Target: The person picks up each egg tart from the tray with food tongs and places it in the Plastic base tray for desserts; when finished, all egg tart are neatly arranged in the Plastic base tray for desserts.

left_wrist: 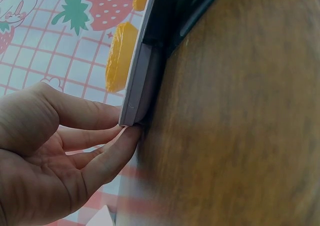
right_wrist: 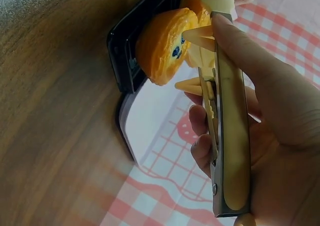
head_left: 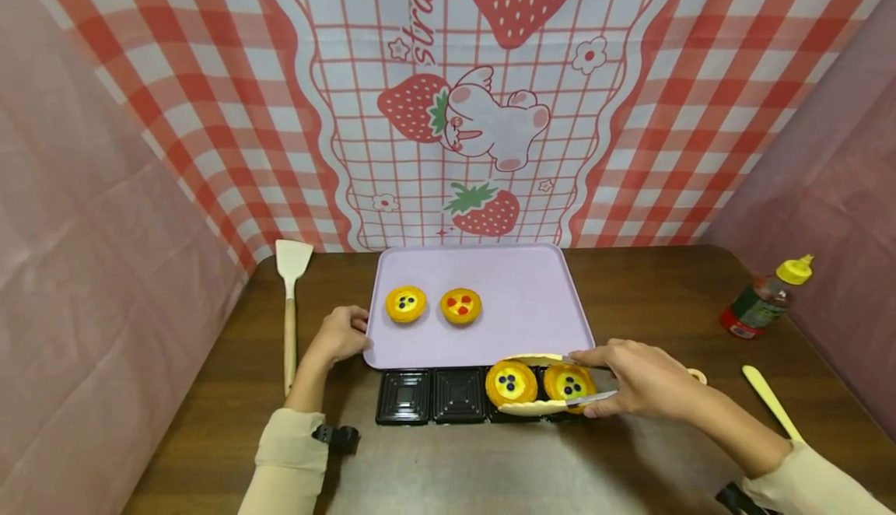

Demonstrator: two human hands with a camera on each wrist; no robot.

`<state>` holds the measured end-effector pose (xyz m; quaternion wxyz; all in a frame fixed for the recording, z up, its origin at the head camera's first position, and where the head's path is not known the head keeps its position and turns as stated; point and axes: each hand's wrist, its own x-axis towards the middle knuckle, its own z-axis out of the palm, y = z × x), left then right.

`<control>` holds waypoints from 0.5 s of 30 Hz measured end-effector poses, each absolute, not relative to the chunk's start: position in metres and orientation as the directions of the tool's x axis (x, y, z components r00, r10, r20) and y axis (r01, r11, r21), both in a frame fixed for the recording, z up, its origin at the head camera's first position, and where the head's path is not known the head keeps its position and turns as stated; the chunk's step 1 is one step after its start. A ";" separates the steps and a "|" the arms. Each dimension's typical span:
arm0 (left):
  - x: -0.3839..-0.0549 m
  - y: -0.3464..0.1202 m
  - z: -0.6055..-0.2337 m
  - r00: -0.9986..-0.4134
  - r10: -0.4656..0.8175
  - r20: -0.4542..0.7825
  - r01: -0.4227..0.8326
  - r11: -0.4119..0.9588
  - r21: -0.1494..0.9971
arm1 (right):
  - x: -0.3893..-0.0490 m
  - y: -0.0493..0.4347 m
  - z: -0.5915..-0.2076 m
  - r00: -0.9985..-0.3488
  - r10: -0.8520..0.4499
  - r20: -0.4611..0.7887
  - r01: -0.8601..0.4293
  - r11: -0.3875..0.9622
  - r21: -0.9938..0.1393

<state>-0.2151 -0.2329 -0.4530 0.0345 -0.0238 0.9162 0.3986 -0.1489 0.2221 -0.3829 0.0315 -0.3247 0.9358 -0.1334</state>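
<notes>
At the left end of the lilac tray [head_left: 532, 305], my left hand [head_left: 341, 336] pinches the rim between thumb and fingers. My right hand [head_left: 651, 379] grips metal tongs [right_wrist: 232, 136] with cream tips. The tong arms lie on either side of a blueberry egg tart [head_left: 509, 371] in the black baking mold [head_left: 458, 394]. A second blueberry tart [head_left: 565, 379] sits in the rightmost cup, between the arms nearer my fingers. On the tray's left half are a blueberry tart [head_left: 406, 305] and a tart with red fruit [head_left: 460, 307].
The mold's two left cups show bare black bottoms. A white spatula [head_left: 290, 289] with a wooden handle lies at the left. To the right are a sauce bottle [head_left: 759, 305] with a yellow cap and a pale yellow utensil [head_left: 770, 402]. A checkered cloth [head_left: 280, 110] hangs behind.
</notes>
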 end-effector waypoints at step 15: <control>-0.216 -0.234 -0.454 -0.997 -0.015 -0.078 -0.067 0.681 0.729 | -0.147 0.221 -0.385 -0.811 -0.584 0.020 -0.563 0.772 -0.295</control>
